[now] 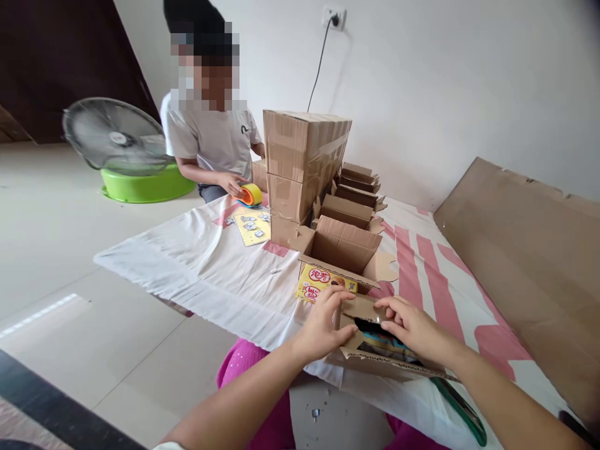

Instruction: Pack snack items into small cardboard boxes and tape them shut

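A small cardboard box (389,365) stands at the table's near edge, with dark and colourful contents (387,344) visible inside. My left hand (325,322) rests at its left end, thumb and fingers apart around the flap. On the right, my right hand (407,325) touches the box's top flap (363,307), with its fingers spread over the opening. Just behind my left hand is a yellow printed box (309,284). An open cardboard box (347,247) sits beyond it, its flaps raised.
Several open boxes (347,209) line up behind a taped cardboard stack (285,147). Across the table a person (210,140) holds a yellow and orange roll (250,195) near yellow sheets (250,226). A green-edged object (462,409) lies near my right forearm. Large cardboard (525,269) leans at right.
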`<state>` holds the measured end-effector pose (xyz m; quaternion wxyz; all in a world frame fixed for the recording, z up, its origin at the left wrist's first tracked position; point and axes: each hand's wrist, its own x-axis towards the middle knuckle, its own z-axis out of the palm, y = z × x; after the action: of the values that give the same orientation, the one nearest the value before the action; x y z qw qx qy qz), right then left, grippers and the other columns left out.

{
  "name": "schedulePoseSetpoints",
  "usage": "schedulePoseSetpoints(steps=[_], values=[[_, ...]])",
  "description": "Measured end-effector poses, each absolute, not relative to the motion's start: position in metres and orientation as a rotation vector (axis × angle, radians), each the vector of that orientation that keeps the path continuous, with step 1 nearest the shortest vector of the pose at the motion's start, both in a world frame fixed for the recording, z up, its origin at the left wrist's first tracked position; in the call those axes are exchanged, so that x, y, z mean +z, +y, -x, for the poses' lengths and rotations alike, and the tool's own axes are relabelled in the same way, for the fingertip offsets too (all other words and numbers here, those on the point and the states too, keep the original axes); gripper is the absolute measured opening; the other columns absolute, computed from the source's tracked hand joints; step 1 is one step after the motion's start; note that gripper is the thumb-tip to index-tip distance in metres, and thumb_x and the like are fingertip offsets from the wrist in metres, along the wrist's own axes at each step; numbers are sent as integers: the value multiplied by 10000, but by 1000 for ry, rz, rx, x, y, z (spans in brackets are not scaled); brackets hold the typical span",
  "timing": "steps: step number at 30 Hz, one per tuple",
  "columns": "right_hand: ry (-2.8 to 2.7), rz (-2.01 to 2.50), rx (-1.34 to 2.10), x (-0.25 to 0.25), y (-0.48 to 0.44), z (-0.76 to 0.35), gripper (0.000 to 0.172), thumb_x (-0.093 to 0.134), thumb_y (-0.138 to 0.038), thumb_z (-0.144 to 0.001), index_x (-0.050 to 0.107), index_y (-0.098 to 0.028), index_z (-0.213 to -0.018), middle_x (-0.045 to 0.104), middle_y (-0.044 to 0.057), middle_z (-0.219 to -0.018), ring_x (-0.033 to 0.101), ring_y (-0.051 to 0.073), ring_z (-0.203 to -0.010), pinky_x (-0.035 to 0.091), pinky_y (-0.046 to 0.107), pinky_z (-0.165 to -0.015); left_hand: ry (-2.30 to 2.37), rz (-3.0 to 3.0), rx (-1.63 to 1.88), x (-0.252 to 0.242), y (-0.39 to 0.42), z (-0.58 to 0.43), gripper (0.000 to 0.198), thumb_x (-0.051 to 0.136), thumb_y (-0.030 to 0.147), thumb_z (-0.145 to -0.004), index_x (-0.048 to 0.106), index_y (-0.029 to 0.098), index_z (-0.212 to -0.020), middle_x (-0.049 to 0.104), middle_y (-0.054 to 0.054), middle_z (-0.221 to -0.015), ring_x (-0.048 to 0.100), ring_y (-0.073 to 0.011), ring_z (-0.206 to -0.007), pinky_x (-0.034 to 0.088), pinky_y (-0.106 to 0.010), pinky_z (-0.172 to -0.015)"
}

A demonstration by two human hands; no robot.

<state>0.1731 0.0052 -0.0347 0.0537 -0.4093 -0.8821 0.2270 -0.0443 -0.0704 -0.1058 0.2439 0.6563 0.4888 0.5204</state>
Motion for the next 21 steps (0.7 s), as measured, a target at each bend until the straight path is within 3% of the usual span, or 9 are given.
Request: schedulePoseSetpoints(steps=[5,15,21], values=[[-2716,1287,730,-36,12,-167,277,581,-168,-785,581,-280,-1038,585,-24,-868,581,133,-724,458,276,-664,1407,-1767,1323,-101,-69,41,564,718,60,-641,559,240,-1151,462,-81,-1268,422,-270,-1261,355,-467,-1086],[-2650,1217,769,-45,11,-168,144,567,-107,-733,554,-220,-820,598,-20,-818,565,125,-693,454,261,-633,1394,-1793,1353,-103,-71,40,474,712,66,-666,581,238,-1088,458,-80,-1264,427,-275,-1257,367,-488,-1075],[-2681,1015,496,-37,14,-168,224,476,-157,-875,605,-252,-1032,631,36,-1052,627,155,-897,510,301,-763,1385,-1824,1337,-99,-71,42,474,716,71,-666,587,242,-1089,472,-79,-1242,445,-274,-1235,394,-472,-1048]])
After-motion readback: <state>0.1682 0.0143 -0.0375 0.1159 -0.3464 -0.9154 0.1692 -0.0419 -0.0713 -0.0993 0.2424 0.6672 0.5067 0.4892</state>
